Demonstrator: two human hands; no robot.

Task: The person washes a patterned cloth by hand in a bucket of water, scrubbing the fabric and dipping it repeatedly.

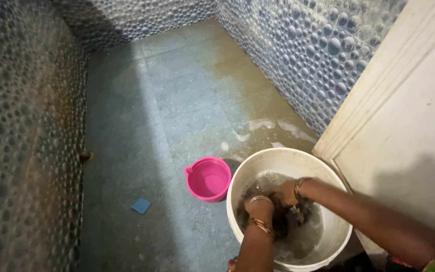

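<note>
Wet floor (177, 100), upright bucket (278, 158), bunched cloth (283, 221)

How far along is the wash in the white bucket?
Done: the white bucket holds sudsy water, and the dark cloth is soaked. In hand: the left hand and right hand are both in the water, gripping the cloth. Left: no rinsing or wringing shows; the cloth is still in the suds. The pink mug stands beside the bucket, apart from both hands.

My hands: two, left (259, 205) and right (284, 192)
Buckets: one, white (278, 157)
Mugs: one, pink (208, 179)
Dark cloths I hold: one (283, 221)
Blue pads: one (141, 205)
Bangles I count: three (263, 226)
</note>
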